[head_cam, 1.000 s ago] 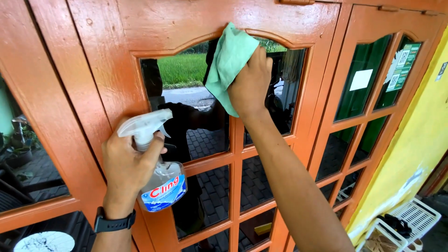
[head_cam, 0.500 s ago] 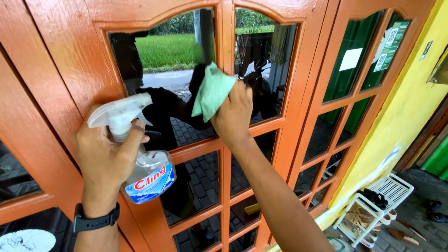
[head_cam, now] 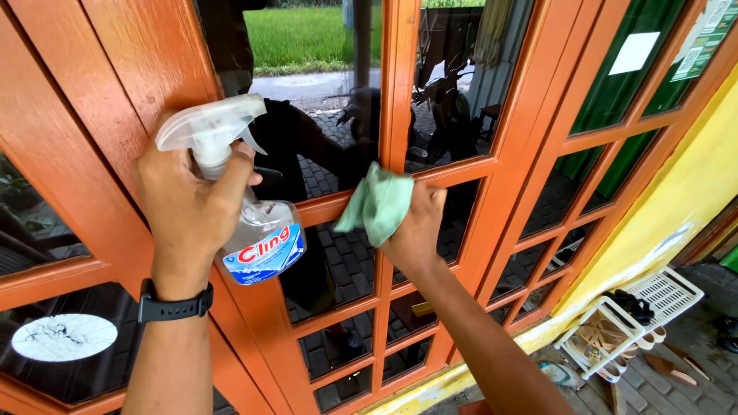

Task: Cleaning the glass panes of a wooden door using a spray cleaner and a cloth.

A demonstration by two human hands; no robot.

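Left hand (head_cam: 188,204) is gripping a clear spray bottle (head_cam: 246,207) (white trigger head, blue and red label low on its body), fingers wrapped tightly round the neck. Right hand (head_cam: 415,230) is clutching a bunched green cloth (head_cam: 378,201), pressing it against the orange door (head_cam: 154,61) at a crossbar. White rectangular sticker (head_cam: 634,52) is showing far right on green glass.

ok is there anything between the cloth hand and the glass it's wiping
Only the green cloth itself: the right hand presses it on the orange crossbar between panes. The spray bottle in the left hand sits off to the side.
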